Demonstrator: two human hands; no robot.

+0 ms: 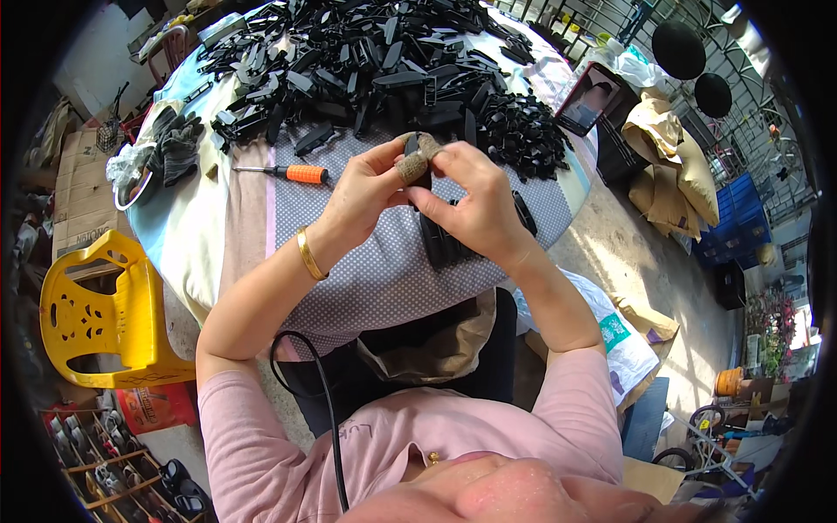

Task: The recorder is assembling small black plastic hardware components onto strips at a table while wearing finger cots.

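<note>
Both hands meet over the near part of the table, closed around a small black plastic part that is mostly hidden by the fingers. My left hand pinches it from the left; a gold bangle circles that wrist. From the right, my right hand grips the same part with thumb and fingers. Tan cloth wraps cover some fingertips. Just beyond the hands lies a big heap of black plastic parts. More black pieces sit beneath my right hand. An orange-handled screwdriver rests left of my left hand.
A heap of smaller black parts lies at the table's right, beside a propped phone. Dark gloves lie on the cloth-covered table's left. A yellow plastic chair stands left; brown sacks and a blue crate stand right.
</note>
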